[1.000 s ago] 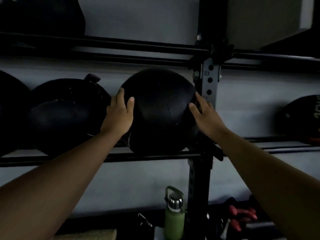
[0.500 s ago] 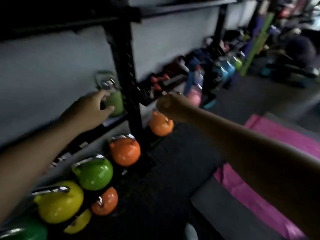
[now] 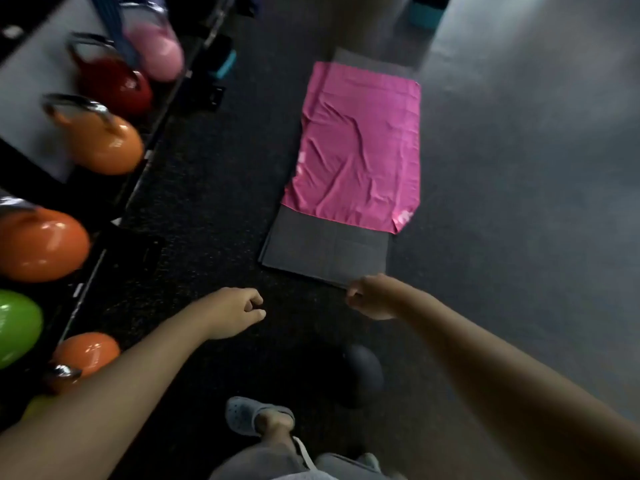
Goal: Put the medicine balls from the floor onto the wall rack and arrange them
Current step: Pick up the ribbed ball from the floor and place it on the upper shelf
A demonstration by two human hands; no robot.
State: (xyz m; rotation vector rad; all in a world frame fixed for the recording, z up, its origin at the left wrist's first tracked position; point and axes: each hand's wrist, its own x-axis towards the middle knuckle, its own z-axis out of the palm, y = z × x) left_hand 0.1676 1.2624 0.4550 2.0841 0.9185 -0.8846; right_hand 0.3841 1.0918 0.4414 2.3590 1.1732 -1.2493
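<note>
Dark rubber flooring [image 3: 214, 188] fills the head view, with a grey mat [image 3: 325, 251] half covered by a pink towel [image 3: 360, 143] ahead and coloured kettlebells [image 3: 100, 140] lined along the rack base at left. Both arms reach forward and down: the left hand [image 3: 232, 311] and right hand [image 3: 372, 296] are loosely curled and hold nothing. A black medicine ball [image 3: 360, 374] lies on the floor just below and between them, beside a foot in a grey clog [image 3: 249, 414].
</note>
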